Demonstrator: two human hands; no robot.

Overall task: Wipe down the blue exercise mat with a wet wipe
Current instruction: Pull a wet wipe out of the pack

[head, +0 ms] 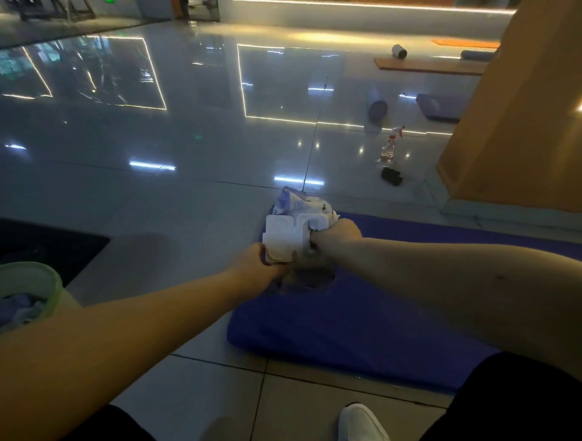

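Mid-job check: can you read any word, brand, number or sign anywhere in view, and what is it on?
Nothing is legible.
Wet wipe pack, held by the left hand: purple print on the wrapper, too blurred to read.
Wipe gripped by the right hand: no print visible.
Spray bottle: no readable label.
Green lit sign at the top edge: too small to read.

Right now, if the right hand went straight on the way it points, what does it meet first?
The wet wipe pack: the right hand is at its open lid, apparently pinching a wipe there. The left hand holds the pack's near end.
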